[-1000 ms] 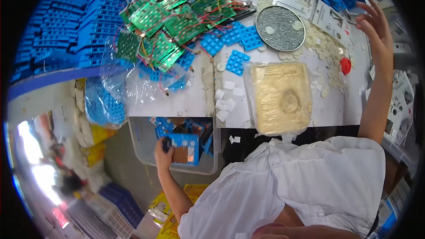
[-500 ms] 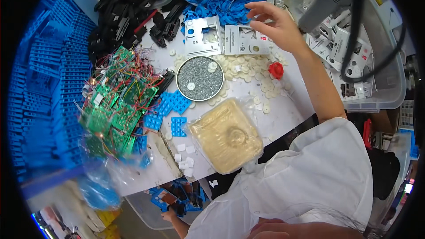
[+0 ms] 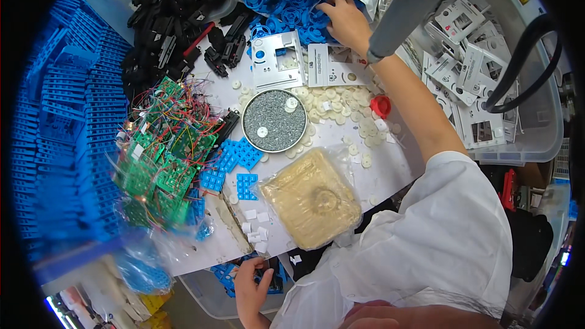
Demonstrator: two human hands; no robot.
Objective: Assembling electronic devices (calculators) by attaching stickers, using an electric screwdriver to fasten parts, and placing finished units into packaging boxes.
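Note:
My right hand (image 3: 346, 21) reaches over the pile of blue plastic rings (image 3: 286, 9) at the back. Its fingers are bent and apart among the rings, and nothing shows held in them. Close by, two white faceplates with cutouts lie side by side, a left faceplate (image 3: 263, 64) and a right faceplate (image 3: 318, 67). My left hand (image 3: 250, 286) is open and empty at the table's near edge, thumb apart from the fingers. Below it, blue parts (image 3: 226, 275) lie in a clear bin (image 3: 204, 295).
A round tin (image 3: 244, 123) of small grey metal pieces stands mid-table beside white discs (image 3: 341, 100). Circuit boards (image 3: 173, 173) with wires are heaped left. A bagged tan block (image 3: 311, 201) lies near me. A grey power tool (image 3: 405, 9) hangs over my right forearm.
My right hand has moved left and down to the blue rings. My left hand has come up from the bin to the table edge. The hanging tool appears shifted left.

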